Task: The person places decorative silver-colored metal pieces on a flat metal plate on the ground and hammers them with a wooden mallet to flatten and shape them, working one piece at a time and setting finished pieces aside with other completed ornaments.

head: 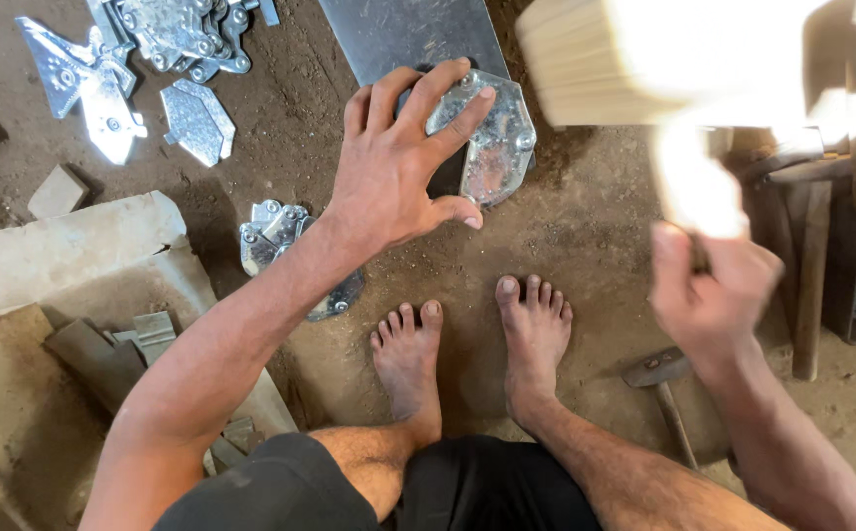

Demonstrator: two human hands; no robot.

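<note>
- Fingers of the left hand (399,162) are spread and pressed over a shiny hexagonal metal plate (492,147), with the thumb tucked under its lower edge at 6 o'clock.
- The plate is laid on the end of a flat grey steel sheet (403,34) that runs off the frame at 12 o'clock.
- The right hand (713,285) is blurred at 3 o'clock; it is closed around a handle, and an overexposed pale block (644,59) is seen above it.
- A hammer (664,388) is lying on the dirt at 5 o'clock, just beside the right forearm.
- Bare feet (472,344) are planted just below the plate; a narrow strip of open soil is left between the toes and the plate's edge.
- More metal parts (153,59) are scattered at 10 o'clock, well apart, and another metal piece (281,241) is partly hidden under the left wrist.
</note>
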